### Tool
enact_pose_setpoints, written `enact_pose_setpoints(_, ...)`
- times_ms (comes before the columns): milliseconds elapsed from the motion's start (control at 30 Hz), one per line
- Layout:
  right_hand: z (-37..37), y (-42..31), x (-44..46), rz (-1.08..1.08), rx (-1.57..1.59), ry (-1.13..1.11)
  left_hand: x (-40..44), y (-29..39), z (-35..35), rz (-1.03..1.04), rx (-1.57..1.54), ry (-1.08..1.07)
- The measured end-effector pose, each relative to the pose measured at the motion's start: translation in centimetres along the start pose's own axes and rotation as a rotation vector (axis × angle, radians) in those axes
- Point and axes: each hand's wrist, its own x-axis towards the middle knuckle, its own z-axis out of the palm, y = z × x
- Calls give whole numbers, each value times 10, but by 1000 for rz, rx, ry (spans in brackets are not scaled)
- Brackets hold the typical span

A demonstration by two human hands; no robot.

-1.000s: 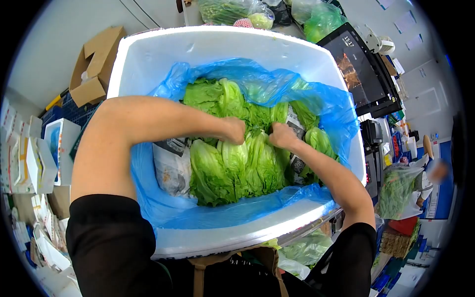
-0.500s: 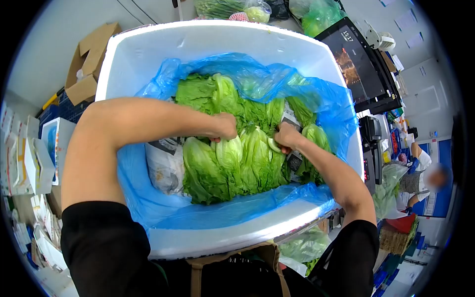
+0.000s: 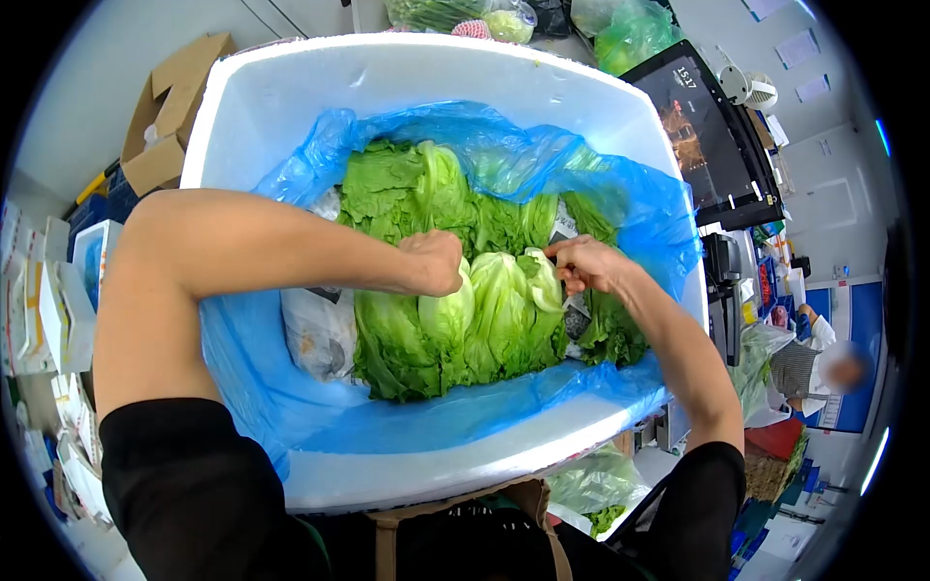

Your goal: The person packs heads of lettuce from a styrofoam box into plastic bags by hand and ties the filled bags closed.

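Note:
Heads of green lettuce [image 3: 499, 324] lie in rows inside a white foam box [image 3: 455, 73] lined with a blue plastic bag [image 3: 455, 421]. My left hand [image 3: 434, 262] is closed at the upper end of a front-row head; its fingertips and anything in them are hidden. At the top right of that row, my right hand [image 3: 587, 263] touches the pale base of a lettuce with its thumb and index finger, the other fingers curled loosely apart. Printed newspaper [image 3: 318, 332] lines the box at the left, and more shows near my right hand.
A touchscreen monitor [image 3: 699, 136] stands right of the box. At the upper left is an open cardboard box [image 3: 174, 111]. Bagged vegetables [image 3: 441, 14] lie beyond the far rim. Another person [image 3: 809, 368] is at the far right, near a bag of greens [image 3: 760, 373].
My right hand has opened somewhat and moved up along the lettuce base. My left hand has shifted slightly left and stays closed. The box sits a little further left in view.

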Motion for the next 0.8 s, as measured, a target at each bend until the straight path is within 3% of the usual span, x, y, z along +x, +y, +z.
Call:
enact_pose_setpoints(67,-3,4,1,-53,-59,-16,8,-1,-3,-175,-159,-118)
enact_pose_setpoints(100,-7,1,0,-83,-258,-37,12,0,-6,-261,-237,-174)
enact_pose_setpoints(200,-12,8,4,-249,-371,-8,21,-9,-6,-362,-451,-237)
enact_pose_setpoints(233,-16,5,-4,-204,-336,-144,19,-14,-6,-353,-462,-258)
enact_pose_setpoints(333,-6,24,-21,-279,-146,-264,-5,-21,-13,-130,-443,-207)
enact_pose_setpoints(433,6,27,-50,-287,-343,-314,-11,-25,-11,-167,-630,-288)
enact_pose_setpoints(533,8,46,-50,-495,-707,-181,-7,-35,-5,-150,-769,-368)
enact_pose_setpoints(667,12,60,-27,-578,-863,-65,7,-32,-9,-158,-723,-604)
enact_pose_setpoints(800,21,57,-20,-735,-656,25,4,-38,9,-76,-715,-411)
